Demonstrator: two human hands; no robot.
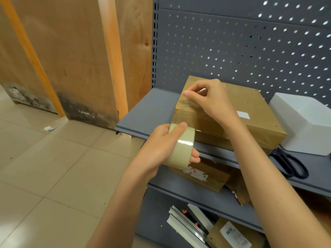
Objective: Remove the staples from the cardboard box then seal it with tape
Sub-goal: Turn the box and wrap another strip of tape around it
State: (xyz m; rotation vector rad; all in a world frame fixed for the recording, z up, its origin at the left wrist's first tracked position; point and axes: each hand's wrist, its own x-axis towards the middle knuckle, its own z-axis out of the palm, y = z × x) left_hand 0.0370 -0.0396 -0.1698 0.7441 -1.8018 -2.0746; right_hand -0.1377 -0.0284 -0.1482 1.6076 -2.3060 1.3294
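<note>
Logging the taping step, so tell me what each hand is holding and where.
Left hand grips the tape roll around its rim. Right hand pinches the tape's free end against the box top.

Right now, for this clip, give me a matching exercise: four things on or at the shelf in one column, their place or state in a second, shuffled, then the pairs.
Things:
1. tape roll
2. scissors
3. white box
4. cardboard box

Places or states:
A. lying flat on the shelf, near its front edge
B. held in the left hand
C. under the right hand
D. at the far right of the shelf

Pairs: 1-B, 2-A, 3-D, 4-C
</note>
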